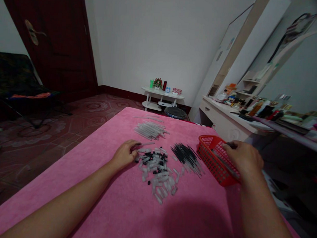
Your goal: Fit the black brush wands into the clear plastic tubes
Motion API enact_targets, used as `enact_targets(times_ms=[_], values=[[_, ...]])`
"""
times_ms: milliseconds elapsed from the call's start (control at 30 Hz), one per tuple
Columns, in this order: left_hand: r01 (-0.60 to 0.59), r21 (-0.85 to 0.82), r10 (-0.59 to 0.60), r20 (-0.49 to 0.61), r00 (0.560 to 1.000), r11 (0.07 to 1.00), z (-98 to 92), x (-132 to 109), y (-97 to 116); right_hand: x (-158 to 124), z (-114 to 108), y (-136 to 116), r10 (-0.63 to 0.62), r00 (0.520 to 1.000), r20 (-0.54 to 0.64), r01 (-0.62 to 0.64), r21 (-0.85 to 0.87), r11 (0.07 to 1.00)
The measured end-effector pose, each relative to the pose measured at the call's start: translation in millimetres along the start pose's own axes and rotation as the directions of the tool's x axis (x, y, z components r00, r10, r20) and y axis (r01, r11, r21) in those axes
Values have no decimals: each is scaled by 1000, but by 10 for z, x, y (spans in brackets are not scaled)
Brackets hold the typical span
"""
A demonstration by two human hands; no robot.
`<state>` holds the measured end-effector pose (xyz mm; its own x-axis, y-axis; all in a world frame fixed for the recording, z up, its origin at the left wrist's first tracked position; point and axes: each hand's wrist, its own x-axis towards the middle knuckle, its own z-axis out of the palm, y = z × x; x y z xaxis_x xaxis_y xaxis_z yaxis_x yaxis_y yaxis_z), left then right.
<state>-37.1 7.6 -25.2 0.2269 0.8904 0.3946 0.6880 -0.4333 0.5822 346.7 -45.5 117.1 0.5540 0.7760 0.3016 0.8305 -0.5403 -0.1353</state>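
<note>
My left hand (125,154) rests at the left edge of a loose pile of small translucent pen caps (159,178) and black plugs (154,172). Its fingers are curled together; what they hold is hidden. A pale tube (148,143) lies at its fingertips. Over the right end of a red plastic basket (211,164), my right hand (245,157) is closed on a slim pen with a dark end (229,145). Behind the caps lies a stack of clear pen barrels (151,130). Black-and-clear pen refills (185,154) lie in a bundle left of the basket.
A pink cloth (98,207) covers the table. To the right stands a white dressing table (221,117) crowded with bottles. A small white shelf table (163,93) and a round dark stool (175,112) are beyond, and a folding chair (17,76) is at left.
</note>
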Motion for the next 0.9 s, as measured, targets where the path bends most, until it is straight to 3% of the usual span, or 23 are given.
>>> enact_targets(times_ms=[100, 167, 267, 333, 433, 533, 733, 900], values=[[-13, -30, 13, -5, 1000, 999, -2, 12, -38, -30, 4, -84, -83, 994, -71, 87, 52, 995], [-11, -44, 10, -18, 1000, 999, 3, 18, -66, -68, 68, -185, -234, 967, -98, 249, 173, 953], [14, -55, -17, -38, 999, 998, 26, 21, -105, -188, 241, -382, -496, 867, -47, 483, 326, 812], [37, -71, -40, -45, 998, 997, 38, 19, -116, -311, 374, -517, -569, 820, 66, 527, 301, 795], [69, -99, -72, -27, 997, 993, 35, 15, -100, -501, 544, -677, -554, 785, 278, 527, 170, 833], [90, -103, -90, 7, 996, 991, 18, 15, -70, -622, 649, -768, -493, 790, 365, 518, 33, 855], [53, 63, -55, 36, 998, 997, 33, 19, -90, -667, 718, -816, -474, 792, 384, 534, -61, 843], [-18, 143, 13, 37, 999, 990, 47, -1, -102, -655, 686, -798, -490, 795, 357, 529, -13, 849]])
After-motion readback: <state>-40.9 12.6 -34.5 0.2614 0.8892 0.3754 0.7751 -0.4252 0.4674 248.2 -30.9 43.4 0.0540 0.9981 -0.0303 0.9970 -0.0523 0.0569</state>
